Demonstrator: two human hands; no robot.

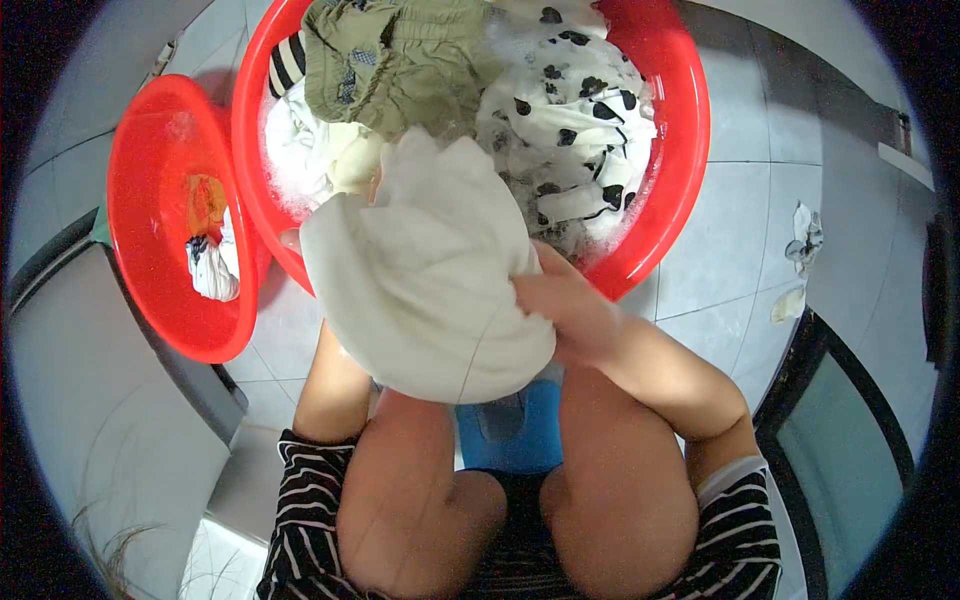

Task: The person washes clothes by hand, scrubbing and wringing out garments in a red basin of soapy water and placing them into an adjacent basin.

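Note:
A white cloth hat (pixel 420 290), soft and creased with a rounded lower edge, is held up over the near rim of the large red basin (pixel 690 150). My right hand (pixel 578 312), a little blurred, grips its right side with the fingers on the front. My left hand (pixel 291 239) is mostly hidden behind the cloth at its left; only a fingertip shows there. Sudsy water in the basin holds olive-green shorts (pixel 420 65), a white garment with black heart shapes (pixel 570 130), and white and cream cloth (pixel 310 140).
A smaller red basin (pixel 150 230) at the left holds an orange item (pixel 206 203) and a black-and-white cloth (pixel 212 270). Between my knees is a blue object (pixel 515 430). Scraps (pixel 803 240) lie on the grey floor tiles (pixel 710 240) at the right, near a dark-framed panel (pixel 840 420).

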